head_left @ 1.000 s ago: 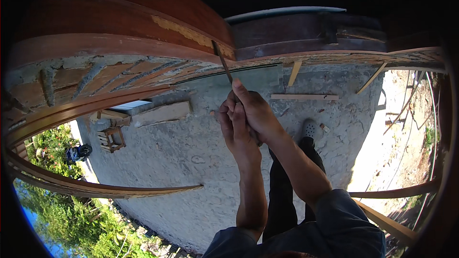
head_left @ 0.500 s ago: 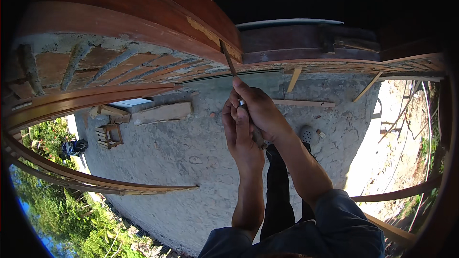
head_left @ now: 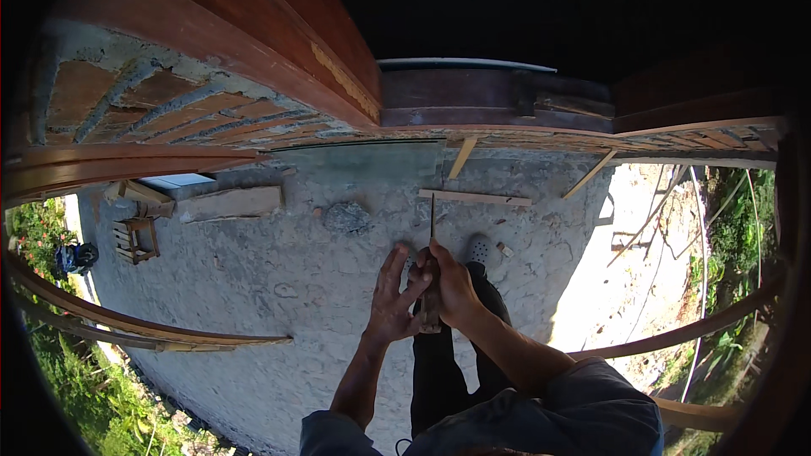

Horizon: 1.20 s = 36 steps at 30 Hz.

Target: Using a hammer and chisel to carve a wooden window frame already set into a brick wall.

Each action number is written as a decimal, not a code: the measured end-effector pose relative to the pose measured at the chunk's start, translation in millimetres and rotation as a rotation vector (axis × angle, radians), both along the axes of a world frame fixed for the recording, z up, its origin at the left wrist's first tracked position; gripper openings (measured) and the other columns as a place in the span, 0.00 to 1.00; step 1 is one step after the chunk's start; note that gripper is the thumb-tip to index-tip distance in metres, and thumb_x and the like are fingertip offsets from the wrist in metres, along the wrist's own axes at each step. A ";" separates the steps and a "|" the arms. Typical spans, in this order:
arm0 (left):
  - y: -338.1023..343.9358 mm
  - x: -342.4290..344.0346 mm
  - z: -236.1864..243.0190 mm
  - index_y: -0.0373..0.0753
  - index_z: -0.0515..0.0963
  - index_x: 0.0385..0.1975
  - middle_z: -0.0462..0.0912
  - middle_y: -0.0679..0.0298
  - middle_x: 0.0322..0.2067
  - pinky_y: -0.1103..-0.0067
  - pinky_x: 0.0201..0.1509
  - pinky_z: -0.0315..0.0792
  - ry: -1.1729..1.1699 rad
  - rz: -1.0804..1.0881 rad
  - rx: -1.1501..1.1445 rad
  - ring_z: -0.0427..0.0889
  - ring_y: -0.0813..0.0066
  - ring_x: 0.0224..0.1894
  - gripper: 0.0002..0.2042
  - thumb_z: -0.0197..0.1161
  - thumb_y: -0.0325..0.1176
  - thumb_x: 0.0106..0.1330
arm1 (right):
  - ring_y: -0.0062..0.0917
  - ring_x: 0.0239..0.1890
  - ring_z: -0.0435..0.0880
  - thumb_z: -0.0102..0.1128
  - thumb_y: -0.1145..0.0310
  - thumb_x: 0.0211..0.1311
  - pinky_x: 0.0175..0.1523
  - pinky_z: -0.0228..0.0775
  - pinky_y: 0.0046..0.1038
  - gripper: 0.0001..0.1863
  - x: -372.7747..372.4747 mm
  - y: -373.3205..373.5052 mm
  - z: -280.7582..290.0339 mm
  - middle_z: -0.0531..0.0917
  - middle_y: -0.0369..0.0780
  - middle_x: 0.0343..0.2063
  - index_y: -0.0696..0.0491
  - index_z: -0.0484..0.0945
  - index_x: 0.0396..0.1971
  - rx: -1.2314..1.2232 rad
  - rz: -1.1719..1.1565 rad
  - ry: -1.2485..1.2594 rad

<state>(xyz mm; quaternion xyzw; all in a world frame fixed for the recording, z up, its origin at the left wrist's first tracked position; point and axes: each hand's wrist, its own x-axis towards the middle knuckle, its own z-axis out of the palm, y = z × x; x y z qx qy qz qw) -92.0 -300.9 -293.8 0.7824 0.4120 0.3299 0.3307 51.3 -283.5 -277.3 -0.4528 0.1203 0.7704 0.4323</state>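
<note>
My right hand [head_left: 456,291] is closed round the brown handle of a long, narrow-bladed chisel [head_left: 431,311], whose thin blade points away from me over the floor. Beside it on the left, my left hand [head_left: 391,300] has its fingers stretched out and its thumb close to the handle; I cannot tell whether the thumb touches it. Ahead, to the upper left, a reddish-brown wooden frame [head_left: 279,46] carries a rough, pale strip [head_left: 345,78] along its edge. The blade is apart from the frame.
Below the frame runs a brick wall [head_left: 80,97] with mortar ridges. On the concrete floor lie a plank [head_left: 232,203], a long batten [head_left: 473,197] and a grey mound [head_left: 347,217]. A small wooden stool [head_left: 135,241] stands left. Curved wooden rails [head_left: 169,323] cross the left side.
The chisel has come away from the pale strip, back toward my body. My left hand has let go and spread its fingers. The view has shifted to the right.
</note>
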 end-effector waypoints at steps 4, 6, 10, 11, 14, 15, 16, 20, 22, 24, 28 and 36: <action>5.9 16.7 13.5 0.52 0.79 0.53 0.66 0.53 0.64 0.53 0.65 0.65 0.147 -0.137 0.208 0.67 0.49 0.66 0.28 0.75 0.40 0.47 | 0.27 0.30 0.83 0.44 0.50 0.74 0.38 0.75 0.27 0.22 13.6 -26.3 5.8 0.79 0.38 0.23 0.56 0.76 0.37 0.278 0.239 -0.196; 8.8 10.4 14.6 0.48 0.79 0.48 0.70 0.54 0.60 0.55 0.63 0.67 0.092 -0.151 0.223 0.72 0.52 0.62 0.24 0.75 0.40 0.47 | 0.26 0.32 0.84 0.47 0.54 0.73 0.40 0.76 0.28 0.20 42.5 -3.5 -6.9 0.80 0.38 0.26 0.57 0.77 0.37 0.258 0.454 -0.270; -1.1 6.6 16.6 0.42 0.77 0.40 0.80 0.56 0.43 0.64 0.50 0.75 0.176 -0.035 -0.164 0.82 0.56 0.47 0.18 0.74 0.40 0.52 | 0.40 0.43 0.80 0.55 0.77 0.57 0.46 0.74 0.38 0.11 165.9 95.5 -26.8 0.81 0.45 0.39 0.57 0.77 0.41 0.918 0.384 -2.003; -4.6 2.7 17.9 0.41 0.77 0.38 0.83 0.56 0.36 0.67 0.45 0.78 0.245 0.036 -0.360 0.85 0.56 0.41 0.17 0.73 0.41 0.54 | 0.43 0.53 0.74 0.54 0.80 0.51 0.54 0.69 0.43 0.21 200.9 118.8 -24.1 0.77 0.47 0.48 0.56 0.75 0.49 0.975 0.460 -2.231; -46.1 -27.3 -24.7 0.41 0.77 0.41 0.84 0.55 0.34 0.66 0.41 0.77 0.643 -0.162 -0.813 0.85 0.54 0.37 0.20 0.70 0.48 0.58 | 0.47 0.58 0.70 0.56 0.76 0.47 0.64 0.61 0.49 0.31 269.9 159.6 -68.6 0.74 0.48 0.53 0.52 0.71 0.57 0.874 0.790 -2.579; -72.5 -41.9 -34.9 0.41 0.77 0.43 0.85 0.55 0.35 0.64 0.43 0.77 0.662 -0.215 -0.961 0.86 0.54 0.39 0.21 0.68 0.51 0.58 | 0.47 0.58 0.70 0.56 0.76 0.47 0.64 0.61 0.49 0.31 270.8 172.0 -72.2 0.74 0.48 0.53 0.52 0.71 0.57 0.892 0.787 -2.574; -101.1 -60.7 -45.7 0.42 0.78 0.46 0.86 0.55 0.36 0.62 0.44 0.77 0.678 -0.276 -1.101 0.86 0.55 0.40 0.23 0.66 0.54 0.59 | 0.46 0.56 0.73 0.58 0.73 0.49 0.62 0.64 0.48 0.28 270.9 184.2 -72.1 0.77 0.49 0.51 0.52 0.73 0.55 0.795 0.935 -2.530; -181.5 -100.5 -57.6 0.46 0.80 0.47 0.86 0.54 0.33 0.60 0.47 0.76 0.750 -0.219 -1.035 0.85 0.54 0.41 0.22 0.65 0.54 0.60 | 0.46 0.45 0.83 0.61 0.62 0.51 0.52 0.75 0.46 0.21 241.5 180.1 -44.2 0.83 0.50 0.42 0.53 0.76 0.47 0.503 1.190 -2.178; -168.7 -98.6 -52.7 0.44 0.82 0.45 0.85 0.52 0.31 0.62 0.43 0.75 0.752 -0.136 -1.033 0.85 0.54 0.39 0.21 0.64 0.54 0.61 | 0.47 0.39 0.84 0.62 0.58 0.50 0.45 0.76 0.46 0.20 228.4 151.0 -40.8 0.84 0.52 0.35 0.55 0.76 0.40 0.390 1.001 -1.971; -166.2 -112.9 -57.2 0.42 0.82 0.43 0.84 0.52 0.30 0.62 0.42 0.75 0.625 -0.311 -1.129 0.84 0.54 0.38 0.21 0.64 0.53 0.62 | 0.44 0.30 0.83 0.62 0.63 0.50 0.37 0.73 0.40 0.14 214.8 100.3 -52.2 0.81 0.50 0.23 0.57 0.76 0.32 0.517 0.684 -1.774; -201.6 -117.3 -24.6 0.40 0.79 0.47 0.85 0.53 0.34 0.61 0.48 0.73 0.449 -0.560 -1.283 0.84 0.51 0.41 0.25 0.65 0.55 0.59 | 0.16 0.15 0.74 0.69 0.63 0.59 0.20 0.65 0.24 0.13 157.9 -10.9 -87.2 0.77 0.33 0.14 0.57 0.78 0.25 0.372 0.417 -1.107; -159.2 -54.5 3.2 0.45 0.81 0.40 0.85 0.54 0.34 0.57 0.48 0.75 0.804 -0.007 -1.043 0.84 0.50 0.41 0.16 0.63 0.48 0.60 | 0.46 0.38 0.85 0.66 0.61 0.53 0.40 0.77 0.39 0.16 146.4 -215.8 -85.9 0.85 0.50 0.31 0.59 0.78 0.34 0.714 1.284 -1.096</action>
